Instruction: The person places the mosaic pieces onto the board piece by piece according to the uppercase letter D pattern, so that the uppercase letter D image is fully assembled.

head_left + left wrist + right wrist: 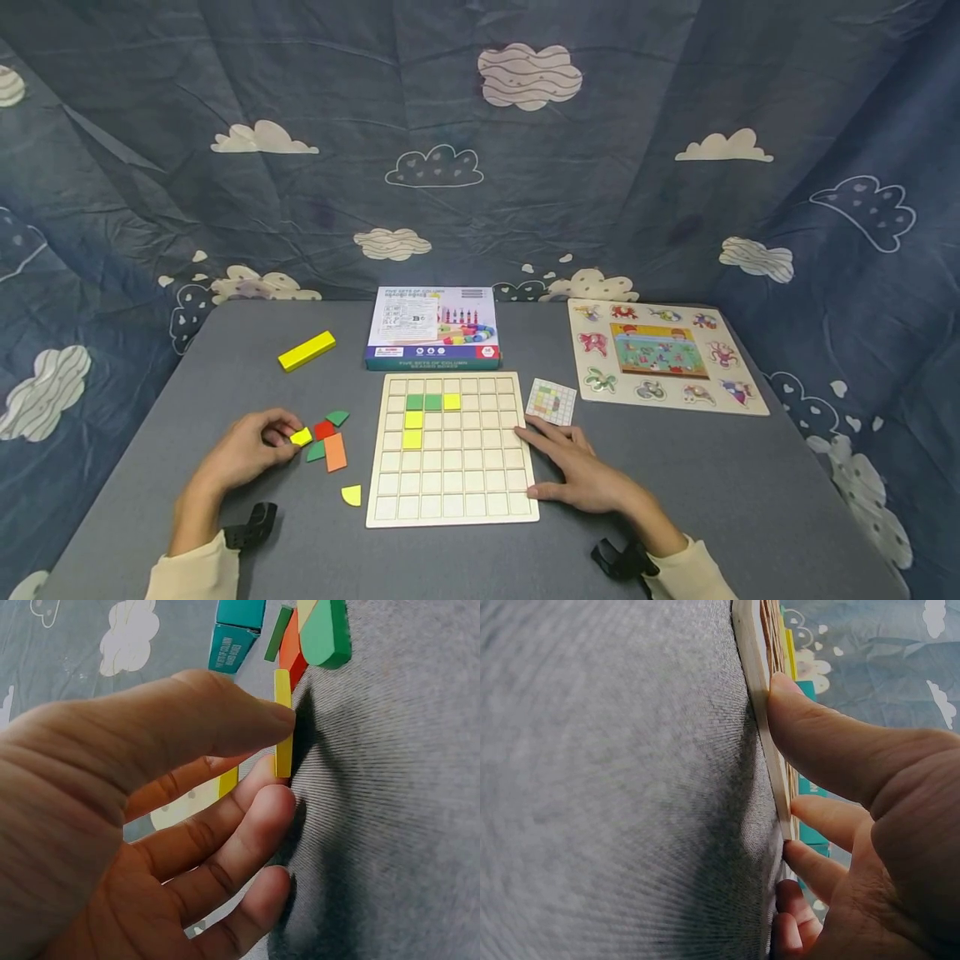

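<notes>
In the head view my left hand [251,450] pinches a small yellow tile [302,437] between thumb and fingers, left of the board. The left wrist view shows that yellow tile [283,724] edge-on at the thumb tip. Just beside it lie a red piece [324,430], green pieces [315,452] and an orange rectangle [336,452]. A wooden grid board [452,483] has green and yellow squares in its upper left cells. My right hand [581,471] touches the board's right edge with thumb and fingertips, fingers spread; the right wrist view shows this wooden edge [759,682].
A yellow quarter-round piece [351,495] lies near the board's left side. Behind are a yellow bar [307,351] and a boxed toy set [432,328]. A small pattern card [551,402] sits right of the board, with a sea-animal puzzle [663,392] farther right.
</notes>
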Demonstrator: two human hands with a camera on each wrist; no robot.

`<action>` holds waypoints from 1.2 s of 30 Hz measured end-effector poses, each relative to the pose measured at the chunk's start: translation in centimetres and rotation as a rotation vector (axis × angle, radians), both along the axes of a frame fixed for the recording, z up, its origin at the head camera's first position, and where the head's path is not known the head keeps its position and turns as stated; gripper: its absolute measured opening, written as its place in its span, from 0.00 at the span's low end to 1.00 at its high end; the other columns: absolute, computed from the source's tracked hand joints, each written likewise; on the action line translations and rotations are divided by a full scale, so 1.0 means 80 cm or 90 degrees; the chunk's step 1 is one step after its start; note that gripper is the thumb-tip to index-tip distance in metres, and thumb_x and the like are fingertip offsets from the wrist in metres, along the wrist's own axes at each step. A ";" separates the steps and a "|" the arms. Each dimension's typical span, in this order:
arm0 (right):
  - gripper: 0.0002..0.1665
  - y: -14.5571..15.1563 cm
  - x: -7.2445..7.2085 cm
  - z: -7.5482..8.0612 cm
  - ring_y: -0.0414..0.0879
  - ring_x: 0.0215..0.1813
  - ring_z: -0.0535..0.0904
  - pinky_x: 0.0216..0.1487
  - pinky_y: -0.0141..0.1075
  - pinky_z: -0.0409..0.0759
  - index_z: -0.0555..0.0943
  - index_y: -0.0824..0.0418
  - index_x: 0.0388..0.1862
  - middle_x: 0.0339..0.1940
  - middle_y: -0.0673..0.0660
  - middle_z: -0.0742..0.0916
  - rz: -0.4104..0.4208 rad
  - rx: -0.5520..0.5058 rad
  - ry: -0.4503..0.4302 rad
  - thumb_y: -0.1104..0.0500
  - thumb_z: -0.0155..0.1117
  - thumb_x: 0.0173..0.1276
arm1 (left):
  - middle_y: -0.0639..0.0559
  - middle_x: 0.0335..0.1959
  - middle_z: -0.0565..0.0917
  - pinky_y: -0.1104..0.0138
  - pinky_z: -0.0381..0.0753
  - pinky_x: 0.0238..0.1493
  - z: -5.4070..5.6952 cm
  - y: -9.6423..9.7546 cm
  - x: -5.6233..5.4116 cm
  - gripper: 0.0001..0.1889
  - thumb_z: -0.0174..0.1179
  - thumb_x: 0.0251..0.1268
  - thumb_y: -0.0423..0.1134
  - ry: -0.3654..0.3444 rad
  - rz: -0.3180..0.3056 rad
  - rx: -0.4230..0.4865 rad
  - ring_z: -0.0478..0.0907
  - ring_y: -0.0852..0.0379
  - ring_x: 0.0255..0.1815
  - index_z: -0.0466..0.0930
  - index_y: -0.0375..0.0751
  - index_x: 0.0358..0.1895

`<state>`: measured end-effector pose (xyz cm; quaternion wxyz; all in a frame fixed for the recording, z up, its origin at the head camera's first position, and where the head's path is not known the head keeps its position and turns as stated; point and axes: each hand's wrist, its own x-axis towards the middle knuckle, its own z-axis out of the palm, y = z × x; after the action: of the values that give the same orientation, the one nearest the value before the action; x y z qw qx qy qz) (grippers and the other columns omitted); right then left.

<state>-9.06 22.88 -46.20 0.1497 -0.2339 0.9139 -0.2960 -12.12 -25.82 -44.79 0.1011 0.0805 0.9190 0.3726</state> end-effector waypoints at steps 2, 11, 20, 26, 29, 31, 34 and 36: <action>0.48 0.000 0.000 0.000 0.62 0.70 0.57 0.61 0.63 0.60 0.62 0.51 0.79 0.82 0.60 0.58 0.000 0.001 0.001 0.40 0.69 0.65 | 0.45 0.39 0.82 0.69 0.76 0.34 0.000 -0.001 0.000 0.14 0.68 0.55 0.29 -0.003 -0.001 0.002 0.76 0.56 0.35 0.81 0.32 0.46; 0.48 -0.001 0.001 0.000 0.61 0.69 0.57 0.61 0.62 0.61 0.62 0.51 0.79 0.82 0.60 0.58 -0.001 0.000 0.008 0.40 0.69 0.65 | 0.46 0.39 0.82 0.69 0.76 0.32 0.007 0.002 0.001 0.14 0.68 0.55 0.28 0.014 -0.002 -0.012 0.76 0.56 0.34 0.81 0.32 0.46; 0.48 0.000 0.001 -0.001 0.62 0.69 0.57 0.61 0.63 0.60 0.62 0.52 0.79 0.82 0.60 0.58 0.000 -0.003 0.009 0.41 0.69 0.65 | 0.46 0.39 0.83 0.69 0.74 0.30 0.019 0.018 0.003 0.14 0.70 0.54 0.28 0.055 -0.001 -0.014 0.75 0.57 0.32 0.83 0.35 0.45; 0.48 0.000 0.002 0.001 0.62 0.69 0.57 0.61 0.63 0.61 0.62 0.52 0.79 0.82 0.60 0.59 0.001 -0.002 0.018 0.41 0.70 0.65 | 0.47 0.38 0.82 0.68 0.72 0.29 0.024 0.030 0.003 0.14 0.69 0.54 0.28 0.060 -0.006 -0.026 0.73 0.56 0.33 0.83 0.37 0.45; 0.47 0.000 0.003 0.001 0.62 0.69 0.58 0.61 0.62 0.61 0.63 0.52 0.79 0.82 0.61 0.59 0.001 -0.002 0.020 0.41 0.70 0.65 | 0.48 0.37 0.81 0.68 0.72 0.28 0.024 0.042 0.002 0.14 0.69 0.53 0.27 0.070 -0.011 -0.023 0.73 0.55 0.32 0.83 0.37 0.44; 0.48 -0.001 0.003 0.002 0.62 0.69 0.58 0.61 0.62 0.61 0.63 0.52 0.79 0.82 0.61 0.59 0.002 -0.002 0.019 0.41 0.69 0.65 | 0.49 0.35 0.80 0.68 0.72 0.28 0.024 0.050 0.001 0.14 0.69 0.53 0.27 0.075 -0.016 -0.015 0.72 0.56 0.32 0.83 0.38 0.44; 0.48 -0.001 0.002 0.002 0.62 0.70 0.57 0.61 0.63 0.61 0.63 0.52 0.79 0.82 0.61 0.58 0.001 -0.004 0.014 0.41 0.69 0.65 | 0.51 0.33 0.78 0.69 0.71 0.28 0.021 0.061 0.000 0.14 0.69 0.53 0.28 0.082 -0.032 -0.011 0.72 0.56 0.32 0.83 0.39 0.44; 0.48 -0.001 0.002 0.001 0.63 0.70 0.57 0.61 0.64 0.60 0.62 0.52 0.79 0.82 0.61 0.58 0.001 -0.004 0.010 0.41 0.69 0.65 | 0.51 0.32 0.77 0.69 0.71 0.28 0.019 0.068 0.000 0.13 0.69 0.53 0.28 0.081 -0.040 -0.010 0.71 0.57 0.31 0.83 0.40 0.44</action>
<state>-8.86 22.82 -46.08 0.1418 -0.2376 0.9140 -0.2967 -12.10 -20.35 -43.29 0.0549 0.1323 0.9235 0.3559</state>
